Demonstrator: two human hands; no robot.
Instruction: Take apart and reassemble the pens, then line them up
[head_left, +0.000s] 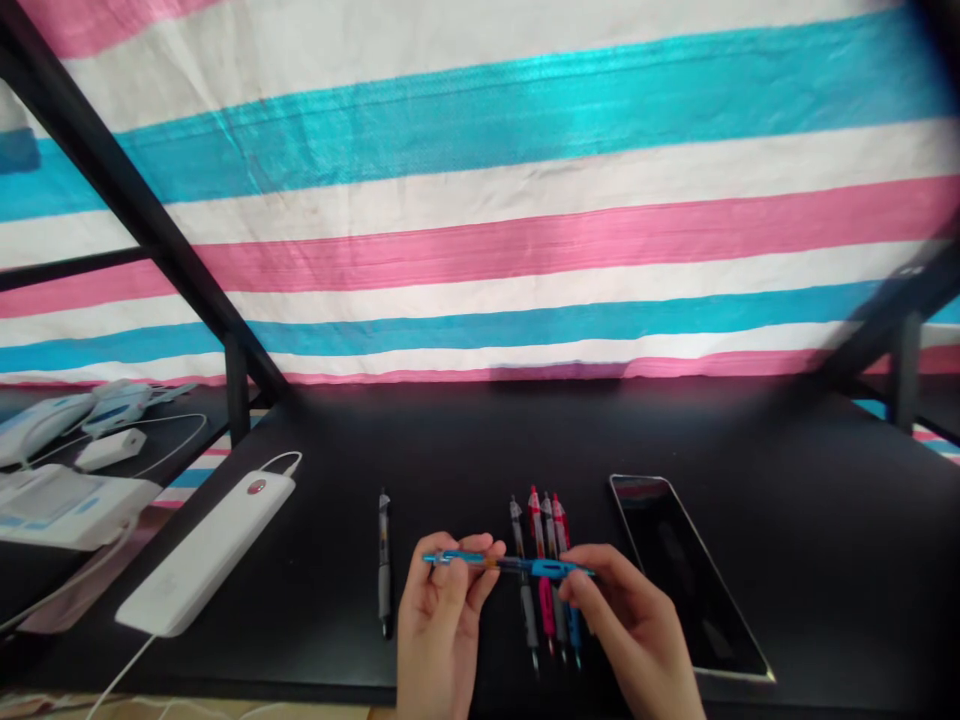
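A blue pen (517, 564) with a clear middle is held level above the black table by both hands. My left hand (448, 610) grips one end between thumb and fingers. The thumb and fingers of my right hand (626, 618) pinch the other end, past the blue grip. Beneath the held pen, several pens lie side by side, among them a grey-gripped pen (528, 612) and a pink-gripped pen (547, 608); the held pen and my hands partly cover them. One black and grey pen (385, 565) lies alone beyond my left hand.
A white power bank (206, 550) with a cable lies at the left of the black table (450, 430). A dark phone (686, 575) lies to the right. White devices (79, 508) and cables sit at far left. Black frame bars and a striped sheet (525, 220) stand behind.
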